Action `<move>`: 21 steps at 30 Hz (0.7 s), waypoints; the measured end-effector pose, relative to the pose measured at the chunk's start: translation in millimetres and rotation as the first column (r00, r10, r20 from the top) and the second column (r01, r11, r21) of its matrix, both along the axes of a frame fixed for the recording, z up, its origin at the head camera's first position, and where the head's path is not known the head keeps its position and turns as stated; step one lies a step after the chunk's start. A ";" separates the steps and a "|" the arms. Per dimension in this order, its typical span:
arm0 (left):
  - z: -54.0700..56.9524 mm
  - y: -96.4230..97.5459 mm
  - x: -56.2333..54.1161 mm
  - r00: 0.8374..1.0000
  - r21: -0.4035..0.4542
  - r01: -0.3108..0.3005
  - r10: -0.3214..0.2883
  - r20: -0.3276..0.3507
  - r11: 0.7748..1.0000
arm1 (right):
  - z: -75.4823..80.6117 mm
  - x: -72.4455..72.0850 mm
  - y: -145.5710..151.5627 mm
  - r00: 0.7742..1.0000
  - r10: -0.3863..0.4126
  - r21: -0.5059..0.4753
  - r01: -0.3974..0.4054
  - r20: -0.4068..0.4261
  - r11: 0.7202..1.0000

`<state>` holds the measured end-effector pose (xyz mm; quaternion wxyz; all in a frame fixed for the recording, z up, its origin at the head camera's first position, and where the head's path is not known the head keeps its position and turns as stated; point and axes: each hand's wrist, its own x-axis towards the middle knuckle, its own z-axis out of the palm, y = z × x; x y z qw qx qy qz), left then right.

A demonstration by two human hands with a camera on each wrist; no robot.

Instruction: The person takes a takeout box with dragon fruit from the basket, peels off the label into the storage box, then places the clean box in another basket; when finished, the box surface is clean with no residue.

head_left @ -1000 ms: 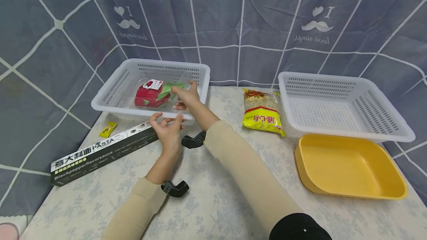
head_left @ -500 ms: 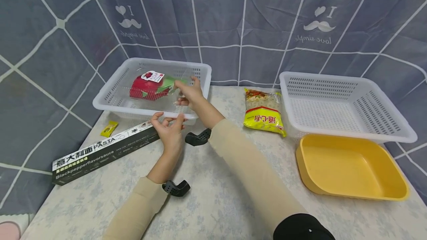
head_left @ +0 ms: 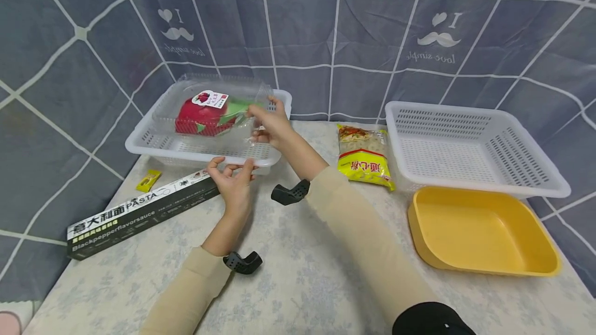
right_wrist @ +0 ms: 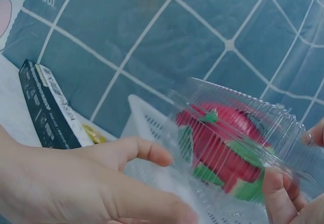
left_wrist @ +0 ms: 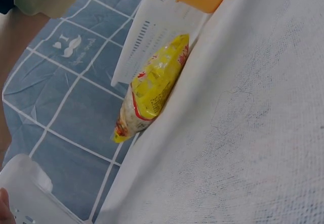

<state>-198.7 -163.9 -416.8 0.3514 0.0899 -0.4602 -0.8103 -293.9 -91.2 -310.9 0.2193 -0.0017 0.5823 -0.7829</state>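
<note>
A clear plastic clamshell box [head_left: 163, 112] holds a red dragon fruit [head_left: 197, 115] with green leaf tips and a white label on its lid. My right hand [head_left: 277, 125] pinches the right end of that box, thumb and fingers on its edge. In the right wrist view the right fingers [right_wrist: 286, 196] grip the box's corner. The box hangs tilted over a white perforated basket [head_left: 149, 150] at the back left. At the basket's front rim my left hand [head_left: 234, 185] rests its fingertips against the edge, fingers spread and loosely bent.
A black-and-white pasta box [head_left: 144, 208] lies before the left basket, beside a small yellow packet [head_left: 149, 180]. Rightward are a yellow bag of macaroni [head_left: 365, 156], a second white basket [head_left: 465, 164] and a yellow tub [head_left: 484, 237]. A grey-blue curtain [head_left: 302, 30] hangs behind.
My right hand has moved slightly up and right. The clamshell box with the dragon fruit has risen from inside the basket to above its back rim. My left hand stays at the rim.
</note>
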 end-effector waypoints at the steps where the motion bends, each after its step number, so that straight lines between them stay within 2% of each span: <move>1: -0.4 -0.3 -0.1 1.000 -0.003 -0.001 0.001 0.000 1.000 | 2.0 0.8 2.1 1.000 0.000 -0.004 0.000 -0.006 1.000; 8: -1.8 -0.3 -0.4 1.000 -0.004 0.008 -0.008 -0.003 1.000 | 14.1 6.6 19.3 1.000 0.007 -0.010 -0.007 -0.018 1.000; 21: -2.1 -1.3 -0.8 1.000 -0.002 0.008 -0.008 -0.001 1.000 | 23.7 16.4 53.0 0.999 -0.003 -0.036 0.001 -0.054 0.999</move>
